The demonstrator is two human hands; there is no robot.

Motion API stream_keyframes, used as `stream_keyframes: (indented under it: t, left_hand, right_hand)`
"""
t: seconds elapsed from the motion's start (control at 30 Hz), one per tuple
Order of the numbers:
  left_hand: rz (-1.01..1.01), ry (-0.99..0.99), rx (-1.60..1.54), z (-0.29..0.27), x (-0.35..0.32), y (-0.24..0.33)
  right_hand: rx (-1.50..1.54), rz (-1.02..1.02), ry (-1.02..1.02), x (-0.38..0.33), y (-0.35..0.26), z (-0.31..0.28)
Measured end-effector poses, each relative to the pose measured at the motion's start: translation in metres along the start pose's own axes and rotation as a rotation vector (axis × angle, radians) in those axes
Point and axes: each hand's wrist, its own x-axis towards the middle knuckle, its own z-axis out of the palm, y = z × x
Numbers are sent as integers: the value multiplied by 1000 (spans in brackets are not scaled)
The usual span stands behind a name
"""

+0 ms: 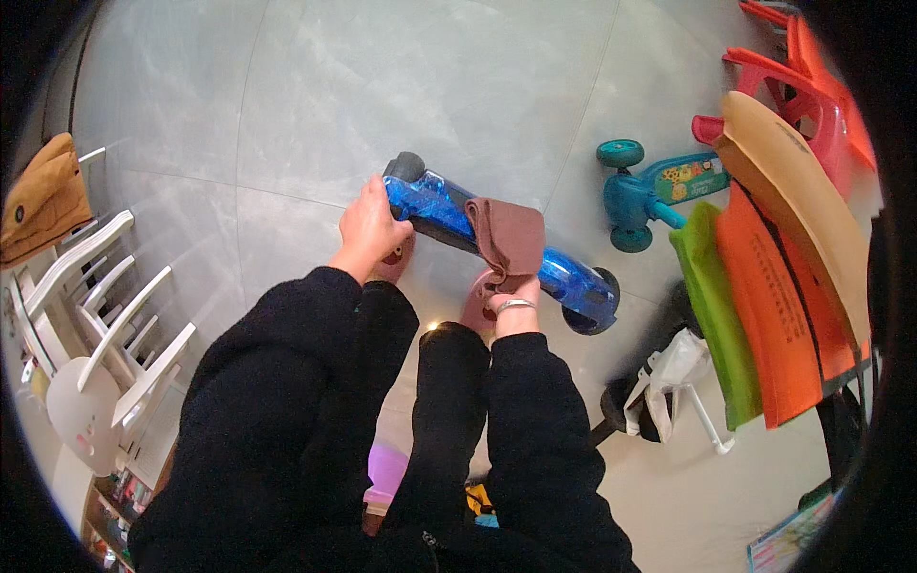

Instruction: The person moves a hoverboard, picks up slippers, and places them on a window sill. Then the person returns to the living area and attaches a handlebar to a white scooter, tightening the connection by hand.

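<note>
A shiny blue hoverboard (580, 286) with black wheels is held up in front of my legs, tilted down to the right. Its left end is gripped by my left hand (368, 227), fingers wrapped over the edge beside the upper wheel. A brown cloth (511, 236) lies folded over the board's middle. My right hand (511, 294), with a silver bracelet at the wrist, is closed on the cloth's lower edge; most of its fingers are hidden beneath it. My pink shoes show partly below the board.
On the right stands a teal child's scooter (635, 199), beside green, orange and tan bags (764, 296) and red plastic chairs (812, 100). White chair slats (115, 320) and a brown bag (46, 201) are at the left. Grey floor tiles (382, 76) stretch ahead.
</note>
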Motion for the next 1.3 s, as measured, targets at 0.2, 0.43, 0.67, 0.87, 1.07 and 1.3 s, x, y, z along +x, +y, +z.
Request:
stream_keyframes:
  t: [0.2, 0.43, 0.67, 0.87, 1.07, 1.3]
  left_hand:
    - [-44, -17, 46, 9, 29, 8]
    - [-30, 48, 47, 26, 71, 10]
    - [237, 229, -10, 33, 45, 6]
    - [220, 129, -12, 39, 8, 6]
    - [238, 28, -162, 35, -5, -2]
    - [202, -230, -397, 9, -78, 2]
  right_hand:
    - [-8, 16, -87, 19, -9, 11]
    - [-31, 36, -145, 46, -19, 31]
    - [-66, 21, -193, 52, -36, 37]
    - [-36, -49, -271, 83, -59, 44]
    - [-15, -122, -243, 99, -67, 43]
    - [-61, 124, -395, -21, -10, -41]
